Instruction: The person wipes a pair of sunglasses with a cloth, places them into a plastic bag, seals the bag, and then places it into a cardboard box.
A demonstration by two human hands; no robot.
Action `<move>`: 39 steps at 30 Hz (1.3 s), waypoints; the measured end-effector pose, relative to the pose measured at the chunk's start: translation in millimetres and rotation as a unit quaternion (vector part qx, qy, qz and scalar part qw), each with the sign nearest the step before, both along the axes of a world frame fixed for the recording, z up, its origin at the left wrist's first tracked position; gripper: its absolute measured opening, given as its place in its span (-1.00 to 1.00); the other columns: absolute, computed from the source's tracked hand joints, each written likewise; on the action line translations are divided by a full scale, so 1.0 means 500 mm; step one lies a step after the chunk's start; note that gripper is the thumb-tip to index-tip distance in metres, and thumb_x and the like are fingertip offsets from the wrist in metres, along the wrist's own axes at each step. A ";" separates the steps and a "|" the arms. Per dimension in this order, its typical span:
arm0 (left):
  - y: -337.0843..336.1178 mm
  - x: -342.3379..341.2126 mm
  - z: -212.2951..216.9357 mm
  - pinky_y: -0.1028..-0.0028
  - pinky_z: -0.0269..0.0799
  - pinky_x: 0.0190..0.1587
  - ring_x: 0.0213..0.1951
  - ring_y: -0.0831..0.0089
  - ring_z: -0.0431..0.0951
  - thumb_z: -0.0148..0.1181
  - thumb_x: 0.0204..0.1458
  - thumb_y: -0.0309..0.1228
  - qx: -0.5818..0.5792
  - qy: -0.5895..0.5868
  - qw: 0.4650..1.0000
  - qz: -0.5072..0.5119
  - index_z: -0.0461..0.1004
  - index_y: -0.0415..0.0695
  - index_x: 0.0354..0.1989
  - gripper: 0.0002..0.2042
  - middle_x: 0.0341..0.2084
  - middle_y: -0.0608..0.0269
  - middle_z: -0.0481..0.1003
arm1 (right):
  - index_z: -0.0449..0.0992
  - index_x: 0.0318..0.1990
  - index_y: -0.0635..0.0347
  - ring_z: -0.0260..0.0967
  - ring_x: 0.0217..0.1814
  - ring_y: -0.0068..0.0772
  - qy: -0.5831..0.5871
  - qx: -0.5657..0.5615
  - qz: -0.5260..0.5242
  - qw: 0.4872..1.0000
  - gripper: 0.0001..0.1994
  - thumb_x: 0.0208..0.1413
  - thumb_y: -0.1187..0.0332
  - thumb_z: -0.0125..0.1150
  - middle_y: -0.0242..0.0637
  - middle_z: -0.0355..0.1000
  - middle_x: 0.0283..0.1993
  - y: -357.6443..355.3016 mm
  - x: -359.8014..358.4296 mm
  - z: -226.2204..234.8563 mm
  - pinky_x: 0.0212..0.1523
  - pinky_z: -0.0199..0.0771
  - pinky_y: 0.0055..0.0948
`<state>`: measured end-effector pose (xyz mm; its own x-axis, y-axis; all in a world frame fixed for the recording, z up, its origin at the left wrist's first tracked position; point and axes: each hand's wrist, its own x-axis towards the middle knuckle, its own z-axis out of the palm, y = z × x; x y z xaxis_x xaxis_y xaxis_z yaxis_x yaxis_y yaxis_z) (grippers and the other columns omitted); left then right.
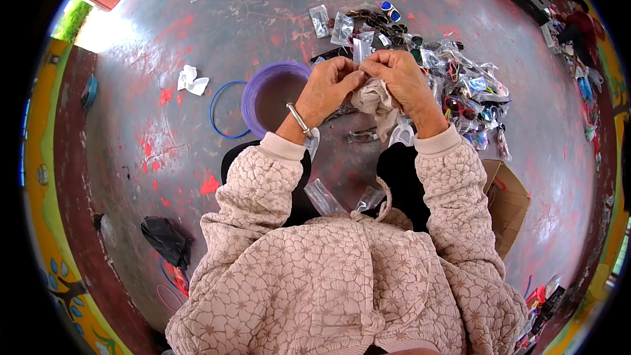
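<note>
My left hand (330, 87), with a metal bangle at the wrist, and my right hand (402, 84) meet at the fingertips, both closed in a pinch. A small clear plastic bag (361, 50) sticks up between them, its lower part hidden by my fingers. Under my right hand hangs a crumpled beige cloth (375, 101), tucked in its fingers. Just below the hands, a pair of glasses (362, 136) lies on the floor. Beyond and to the right spreads a heap of sunglasses (453, 104), many in clear bags.
A purple round tub (250, 106) stands left of my hands, near a blue hoop (215, 113) and white crumpled paper (192, 81). Empty-looking clear bags (322, 195) lie in my lap area. An open cardboard box (509, 207) is at my right. Another person (580, 34) sits far right.
</note>
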<state>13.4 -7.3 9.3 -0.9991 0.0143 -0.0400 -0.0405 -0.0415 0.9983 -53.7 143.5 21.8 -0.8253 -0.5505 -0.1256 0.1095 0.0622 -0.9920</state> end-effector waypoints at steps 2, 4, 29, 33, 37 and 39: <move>-0.004 0.003 0.004 0.66 0.29 -0.37 -0.46 0.67 0.37 -0.02 0.05 -0.46 -0.006 -0.004 1.000 -0.015 0.42 -0.33 -0.31 -0.83 -0.51 0.36 0.43 | 0.48 -0.48 0.39 0.24 -0.50 -0.69 -0.008 0.013 0.008 1.000 -0.84 -0.02 0.43 0.13 -0.43 0.39 -0.53 0.000 0.002 0.004 -0.45 0.27 -0.65; -0.008 0.002 -0.004 0.67 0.28 -0.38 -0.48 0.68 0.36 -0.02 0.04 -0.47 0.055 -0.017 0.998 -0.010 0.43 -0.31 -0.33 -0.85 -0.52 0.37 0.43 | 0.48 -0.46 0.39 0.25 -0.48 -0.69 0.017 0.026 0.011 0.999 -0.84 -0.02 0.42 0.13 -0.42 0.39 -0.52 0.001 0.002 0.004 -0.44 0.28 -0.65; -0.023 -0.001 0.002 0.55 0.50 -0.36 -0.48 0.49 0.52 0.04 0.00 -0.47 0.177 -0.075 0.980 -0.041 0.45 -0.30 -0.44 -0.86 -0.52 0.22 0.49 | 0.46 -0.37 0.37 0.31 -0.41 -0.66 0.069 0.026 0.048 0.996 -0.89 -0.07 0.51 0.18 -0.37 0.41 -0.45 0.008 -0.001 0.003 -0.38 0.34 -0.63; -0.021 0.000 0.001 0.57 0.49 -0.38 -0.48 0.50 0.52 0.07 -0.01 -0.46 0.170 -0.065 0.982 -0.044 0.45 -0.30 -0.45 -0.87 -0.53 0.24 0.49 | 0.47 -0.40 0.38 0.32 -0.43 -0.64 0.095 0.038 0.043 0.994 -0.89 -0.08 0.50 0.18 -0.34 0.43 -0.47 0.009 0.003 0.008 -0.38 0.36 -0.61; -0.017 0.001 0.004 0.61 0.44 -0.40 -0.50 0.55 0.50 0.06 0.01 -0.46 0.096 -0.065 0.993 -0.012 0.46 -0.27 -0.42 -0.87 -0.54 0.24 0.50 | 0.48 -0.42 0.40 0.34 -0.46 -0.62 0.136 0.057 0.034 0.989 -0.84 -0.07 0.43 0.18 -0.32 0.44 -0.50 0.006 0.009 0.014 -0.41 0.36 -0.59; -0.016 -0.003 0.002 0.60 0.42 -0.41 -0.52 0.56 0.48 0.07 0.00 -0.47 0.071 -0.064 0.995 -0.007 0.45 -0.28 -0.44 -0.88 -0.55 0.25 0.49 | 0.49 -0.45 0.41 0.35 -0.49 -0.59 0.147 0.072 0.027 0.986 -0.81 -0.06 0.39 0.18 -0.29 0.45 -0.53 0.002 0.012 0.012 -0.42 0.35 -0.57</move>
